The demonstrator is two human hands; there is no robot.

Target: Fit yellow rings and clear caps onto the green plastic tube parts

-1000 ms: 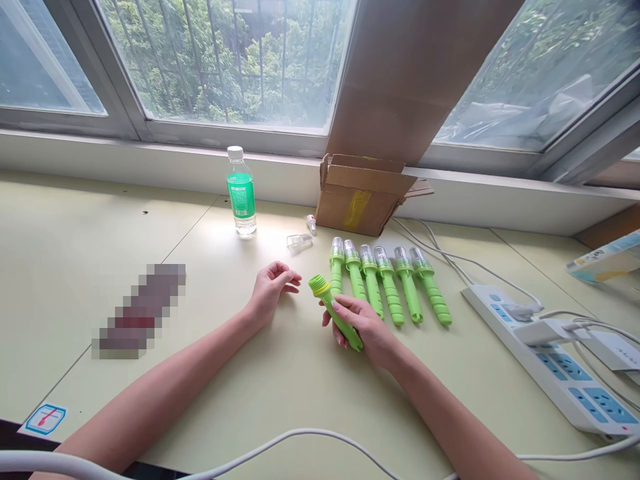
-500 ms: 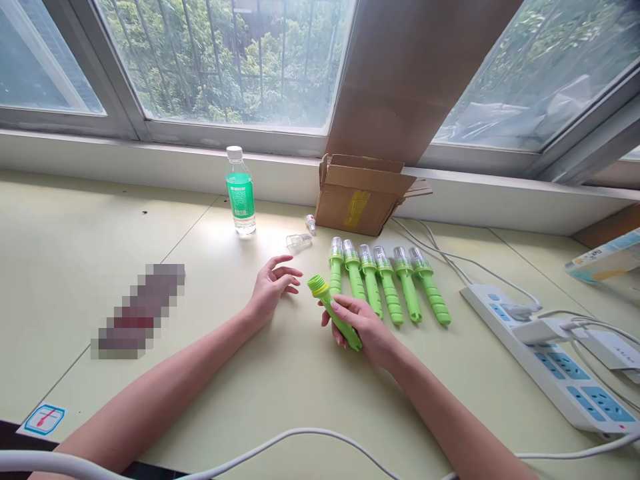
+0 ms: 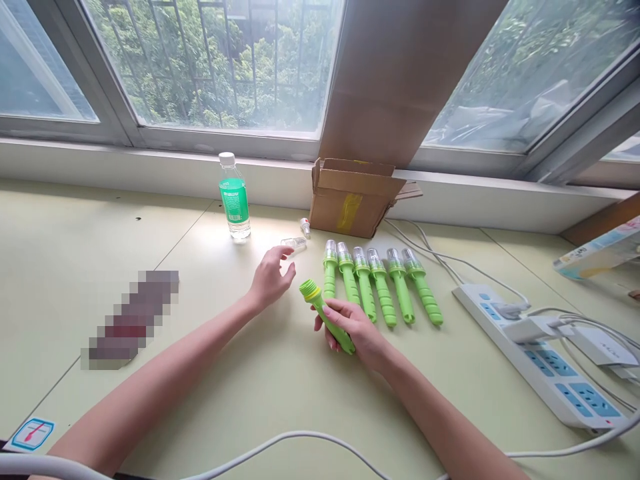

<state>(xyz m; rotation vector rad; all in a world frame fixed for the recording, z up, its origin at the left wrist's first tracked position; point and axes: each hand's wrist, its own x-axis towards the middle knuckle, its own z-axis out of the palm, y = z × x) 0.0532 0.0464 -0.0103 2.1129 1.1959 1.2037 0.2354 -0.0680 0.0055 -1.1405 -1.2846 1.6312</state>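
Note:
My right hand (image 3: 353,330) is wrapped round a green flashlight body (image 3: 327,315), whose open threaded end tilts up to the left. A clear plastic cap (image 3: 296,244) lies on its side on the table. Right at that cap is my left hand (image 3: 271,279), thumb and fingers apart; whether the fingertips touch it I cannot tell. Just behind the cap lies a small white-and-red part (image 3: 305,227). Beyond my right hand, several green flashlights (image 3: 383,293) with clear caps lie side by side in a row.
A water bottle (image 3: 234,200) with a green label stands near the window ledge. An opened cardboard box (image 3: 350,200) sits behind the flashlights. On the right are a white power strip (image 3: 540,360) and cables. A white cable (image 3: 295,435) crosses the front; a pixelated item (image 3: 130,320) lies left.
My left hand has moved forward to the clear cap, and its thumb has spread from the fingers. My right hand still holds the flashlight body. The whole view has shifted slightly.

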